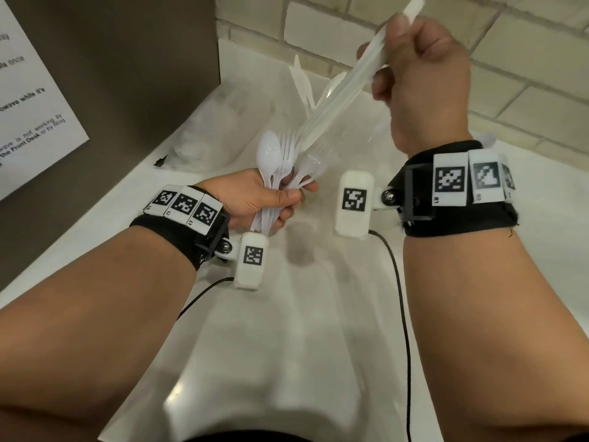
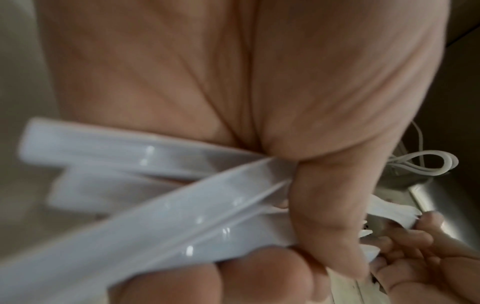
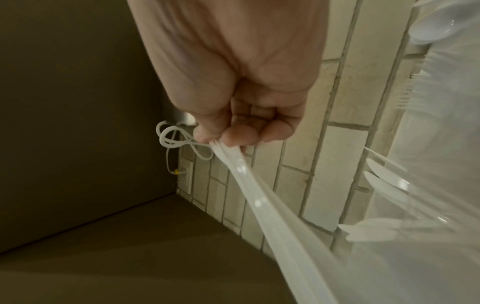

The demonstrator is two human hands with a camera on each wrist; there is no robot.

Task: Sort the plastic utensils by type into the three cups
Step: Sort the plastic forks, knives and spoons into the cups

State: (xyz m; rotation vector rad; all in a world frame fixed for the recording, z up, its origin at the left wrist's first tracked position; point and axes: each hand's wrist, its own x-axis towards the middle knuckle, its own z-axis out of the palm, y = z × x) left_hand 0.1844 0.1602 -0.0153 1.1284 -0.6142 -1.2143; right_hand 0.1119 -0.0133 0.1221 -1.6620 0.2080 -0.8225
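My left hand (image 1: 294,199) grips a fanned bundle of white plastic spoons and forks (image 1: 277,161) by the handles, low over the white counter (image 1: 287,330). The left wrist view shows those handles (image 2: 155,205) crossing my palm. My right hand (image 1: 387,39) is raised higher and grips a second bunch of white utensils (image 1: 338,97) by the handle ends; they slant down toward the left bundle, too blurred to tell their type. The right wrist view shows clear cups at the right edge holding a spoon (image 3: 436,26), forks (image 3: 407,96) and knives (image 3: 387,179).
A brown appliance wall with a paper notice (image 1: 35,90) stands on the left, a tiled brick wall (image 1: 494,43) behind. A crumpled clear plastic bag (image 1: 220,129) lies at the back left of the counter. Black cables (image 1: 402,282) run from my wristbands.
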